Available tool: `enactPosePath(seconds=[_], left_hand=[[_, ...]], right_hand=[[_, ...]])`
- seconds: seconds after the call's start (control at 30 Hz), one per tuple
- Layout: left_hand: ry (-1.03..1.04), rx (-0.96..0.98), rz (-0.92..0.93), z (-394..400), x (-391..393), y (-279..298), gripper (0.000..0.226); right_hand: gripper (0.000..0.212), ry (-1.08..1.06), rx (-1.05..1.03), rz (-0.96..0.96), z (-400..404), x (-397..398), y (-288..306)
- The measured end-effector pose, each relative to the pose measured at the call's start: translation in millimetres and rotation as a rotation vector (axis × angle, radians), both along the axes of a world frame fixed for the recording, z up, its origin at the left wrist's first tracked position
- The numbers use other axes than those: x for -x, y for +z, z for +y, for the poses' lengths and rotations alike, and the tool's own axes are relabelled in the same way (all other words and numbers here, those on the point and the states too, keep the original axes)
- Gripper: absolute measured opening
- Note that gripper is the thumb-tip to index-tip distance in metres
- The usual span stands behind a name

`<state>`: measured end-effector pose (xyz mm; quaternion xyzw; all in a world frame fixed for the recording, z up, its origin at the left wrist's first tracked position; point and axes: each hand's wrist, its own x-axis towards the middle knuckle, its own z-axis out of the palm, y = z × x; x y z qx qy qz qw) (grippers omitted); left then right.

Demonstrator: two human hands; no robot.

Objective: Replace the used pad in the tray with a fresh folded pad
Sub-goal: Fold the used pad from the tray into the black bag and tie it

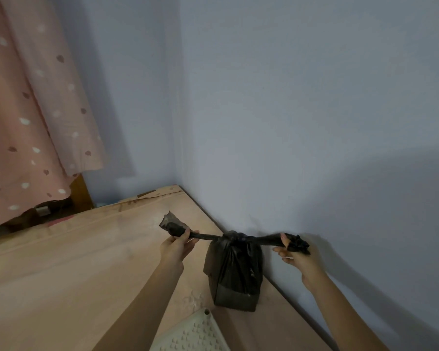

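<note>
Hands, left (176, 245) and right (295, 253), each clenched on a bag (235, 272) tail between them, could tear the plastic by overpulling.

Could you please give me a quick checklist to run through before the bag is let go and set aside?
1. Left hand grips one tail of the black bag: ok.
2. Right hand grips the other tail: ok.
3. Knot drawn together at the bag's top: ok.
4. Knot tight enough to hold: cannot tell.
5. Used pad inside the bag: cannot tell, plastic is opaque.
6. Fresh pad laid in the white tray: cannot tell, only a corner shows.
</note>
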<state>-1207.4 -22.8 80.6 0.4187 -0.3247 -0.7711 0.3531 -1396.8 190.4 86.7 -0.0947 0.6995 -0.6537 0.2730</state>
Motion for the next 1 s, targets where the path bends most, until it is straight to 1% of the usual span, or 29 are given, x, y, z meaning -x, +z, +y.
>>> enactPosePath(seconds=[0.1, 0.2, 0.3, 0.47, 0.7, 0.77, 0.87, 0.93, 1.0], left_hand=[[-0.011, -0.002, -0.039, -5.5, -5.1, -11.5, 0.013], [-0.030, -0.039, -0.038, -8.9, -8.9, -22.0, 0.024], [-0.061, -0.078, -0.036, -8.6, -11.3, -32.5, 0.032], [-0.065, -0.121, -0.063, -11.4, -17.9, -42.1, 0.036], [-0.056, -0.160, -0.098, -14.3, -22.6, -51.3, 0.035], [-0.063, -0.173, -0.108, -13.9, -22.4, -54.3, 0.034], [-0.080, -0.209, -0.132, -8.9, -20.4, -61.3, 0.034], [-0.100, -0.249, -0.145, -2.4, -20.1, -68.5, 0.035], [-0.139, -0.282, -0.163, 5.2, -21.9, -73.9, 0.041]], right_hand=[[0.023, -0.016, 0.005, -0.074, 9.9, 1.5, -12.3], [0.017, -0.025, 0.086, -0.139, 15.9, -1.7, -20.7], [0.018, -0.070, 0.138, -0.217, 17.4, -3.0, -27.6], [0.016, -0.122, 0.181, -0.297, 24.0, 0.7, -36.8], [0.017, -0.220, 0.262, -0.394, 31.1, 1.9, -51.8], [0.016, -0.272, 0.313, -0.462, 30.0, 2.4, -55.9], [0.013, -0.328, 0.427, -0.644, 27.2, -2.4, -60.8], [0.014, -0.327, 0.491, -0.736, 23.9, -8.2, -65.5], [0.018, -0.311, 0.517, -0.787, 21.2, -14.8, -72.1]])
